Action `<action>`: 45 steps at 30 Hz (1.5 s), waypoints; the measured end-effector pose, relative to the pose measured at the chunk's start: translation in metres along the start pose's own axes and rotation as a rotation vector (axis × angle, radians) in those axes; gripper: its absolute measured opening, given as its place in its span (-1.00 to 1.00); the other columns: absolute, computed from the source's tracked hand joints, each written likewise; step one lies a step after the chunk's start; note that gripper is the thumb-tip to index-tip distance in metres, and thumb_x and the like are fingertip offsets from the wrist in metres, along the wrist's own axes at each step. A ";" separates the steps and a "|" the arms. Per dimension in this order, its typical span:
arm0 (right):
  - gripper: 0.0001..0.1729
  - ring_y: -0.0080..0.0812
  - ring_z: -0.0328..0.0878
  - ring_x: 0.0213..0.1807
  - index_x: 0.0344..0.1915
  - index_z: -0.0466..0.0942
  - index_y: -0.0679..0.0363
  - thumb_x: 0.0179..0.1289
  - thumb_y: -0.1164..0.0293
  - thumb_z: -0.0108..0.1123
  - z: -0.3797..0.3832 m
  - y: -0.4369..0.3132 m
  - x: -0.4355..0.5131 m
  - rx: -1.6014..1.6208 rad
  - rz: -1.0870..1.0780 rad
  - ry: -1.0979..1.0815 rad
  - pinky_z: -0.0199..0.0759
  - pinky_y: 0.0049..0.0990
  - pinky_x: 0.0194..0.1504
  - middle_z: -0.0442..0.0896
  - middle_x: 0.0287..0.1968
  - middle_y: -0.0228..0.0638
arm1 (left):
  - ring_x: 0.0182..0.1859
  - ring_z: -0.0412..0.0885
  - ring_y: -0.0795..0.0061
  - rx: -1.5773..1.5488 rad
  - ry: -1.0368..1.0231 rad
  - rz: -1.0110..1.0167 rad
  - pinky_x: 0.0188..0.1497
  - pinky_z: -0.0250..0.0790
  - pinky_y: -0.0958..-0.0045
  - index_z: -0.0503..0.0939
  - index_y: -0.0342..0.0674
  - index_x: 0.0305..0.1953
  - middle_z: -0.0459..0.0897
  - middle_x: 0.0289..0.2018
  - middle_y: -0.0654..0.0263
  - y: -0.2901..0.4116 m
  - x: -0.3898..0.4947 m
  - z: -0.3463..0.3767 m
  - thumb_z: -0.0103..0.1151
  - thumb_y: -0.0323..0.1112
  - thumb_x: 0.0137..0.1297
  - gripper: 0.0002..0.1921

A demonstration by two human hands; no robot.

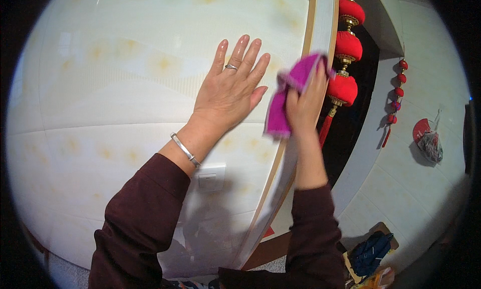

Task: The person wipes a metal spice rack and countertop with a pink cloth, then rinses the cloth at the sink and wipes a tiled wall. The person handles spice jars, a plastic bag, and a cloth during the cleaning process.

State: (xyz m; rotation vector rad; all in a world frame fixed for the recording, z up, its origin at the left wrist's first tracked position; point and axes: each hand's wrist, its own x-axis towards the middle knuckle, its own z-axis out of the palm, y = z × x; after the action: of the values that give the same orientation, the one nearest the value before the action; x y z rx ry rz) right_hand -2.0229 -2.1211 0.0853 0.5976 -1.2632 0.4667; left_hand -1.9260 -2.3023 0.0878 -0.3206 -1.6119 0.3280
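My left hand (231, 78) lies flat against the glossy tiled wall (112, 101), its fingers spread and holding nothing. A ring sits on one finger and a silver bangle (185, 150) circles the wrist. To its right, my right hand (308, 101) grips a purple cloth (280, 108) with a pale border. That cloth is pressed at the pale, gold-edged trim (322, 22) along the wall's corner, and part of it hangs down over the tiles. Some of the right fingers are blurred and partly covered by the cloth.
A string of red lanterns (344, 90) hangs just right of the trim. Below my left wrist is a light switch (211, 178). Farther right, a red hanging ornament (398, 91) and a plastic bag (429, 146) hang on another wall. Dark blue fabric (370, 253) lies low at right.
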 end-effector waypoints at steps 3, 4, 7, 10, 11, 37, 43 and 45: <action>-0.05 0.23 -0.04 0.48 0.40 0.07 0.43 -0.07 0.61 0.19 -0.026 -0.040 -0.088 0.085 0.121 -0.107 -0.24 0.08 0.45 0.02 0.45 0.22 | 0.50 0.03 0.24 -0.007 0.014 0.011 0.54 -0.25 0.06 0.24 -0.02 0.38 0.19 0.42 0.22 -0.001 -0.001 -0.001 0.05 0.00 0.36 -0.39; -0.06 0.21 0.03 0.46 0.40 0.11 0.41 -0.08 0.62 0.18 -0.031 -0.053 -0.107 0.069 0.091 -0.110 -0.16 0.09 0.43 0.08 0.43 0.22 | 0.50 0.03 0.24 0.005 0.008 0.010 0.54 -0.24 0.06 0.24 -0.02 0.38 0.18 0.42 0.22 -0.001 -0.001 0.000 0.04 -0.01 0.37 -0.40; -0.09 0.19 0.13 0.42 0.37 0.18 0.40 -0.10 0.63 0.19 -0.038 -0.065 -0.119 0.107 -0.069 -0.179 -0.08 0.12 0.40 0.18 0.39 0.21 | 0.49 0.05 0.23 0.021 0.000 0.003 0.54 -0.21 0.08 0.24 -0.02 0.38 0.18 0.43 0.21 0.000 -0.002 0.000 0.02 -0.05 0.39 -0.42; -0.11 0.17 0.22 0.36 0.34 0.24 0.39 -0.12 0.65 0.21 -0.026 -0.055 -0.086 0.086 -0.097 -0.201 0.03 0.04 0.38 0.26 0.34 0.19 | 0.48 0.07 0.20 -0.021 0.051 -0.013 0.52 -0.14 0.08 0.23 -0.03 0.38 0.16 0.43 0.18 0.000 -0.001 0.000 0.02 -0.12 0.40 -0.44; -0.12 0.16 0.23 0.35 0.33 0.25 0.39 -0.12 0.65 0.21 -0.019 -0.050 -0.071 0.083 -0.124 -0.205 0.05 0.03 0.38 0.27 0.33 0.19 | 0.48 0.08 0.18 -0.047 0.079 -0.021 0.52 -0.12 0.08 0.23 -0.04 0.39 0.15 0.43 0.16 -0.001 0.000 -0.001 0.03 -0.14 0.39 -0.43; -0.36 0.25 0.15 0.35 0.29 0.29 0.38 0.25 0.32 0.12 0.004 -0.060 -0.063 0.145 -0.063 -0.116 -0.06 0.08 0.38 0.16 0.40 0.20 | 0.37 0.26 -0.04 -0.414 0.336 -0.024 0.36 0.24 0.16 0.07 -0.12 0.43 0.19 0.38 -0.04 -0.008 -0.004 0.004 0.04 -0.32 0.37 -0.36; -0.40 0.21 0.29 0.25 0.18 0.39 0.33 0.09 0.40 0.16 0.051 -0.035 0.095 0.055 -0.104 0.088 0.16 -0.01 0.29 0.31 0.30 0.19 | 0.31 0.30 -0.05 -0.425 0.349 -0.013 0.38 0.20 0.13 0.13 -0.09 0.41 0.23 0.33 -0.03 -0.011 -0.003 0.007 0.18 -0.24 0.30 -0.30; -0.45 0.23 0.27 0.27 0.20 0.41 0.27 0.25 0.25 0.09 0.061 -0.025 0.124 0.077 -0.214 0.117 0.12 -0.01 0.31 0.32 0.30 0.17 | 0.30 0.30 -0.06 -0.421 0.355 -0.005 0.37 0.21 0.14 0.14 -0.11 0.40 0.23 0.32 -0.04 -0.011 -0.002 0.008 0.18 -0.22 0.29 -0.31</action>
State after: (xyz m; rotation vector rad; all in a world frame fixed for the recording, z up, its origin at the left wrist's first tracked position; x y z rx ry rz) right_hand -2.0218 -2.1791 0.2128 0.7510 -1.0607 0.3671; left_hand -1.9335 -2.3134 0.0894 -0.6566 -1.3192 -0.0771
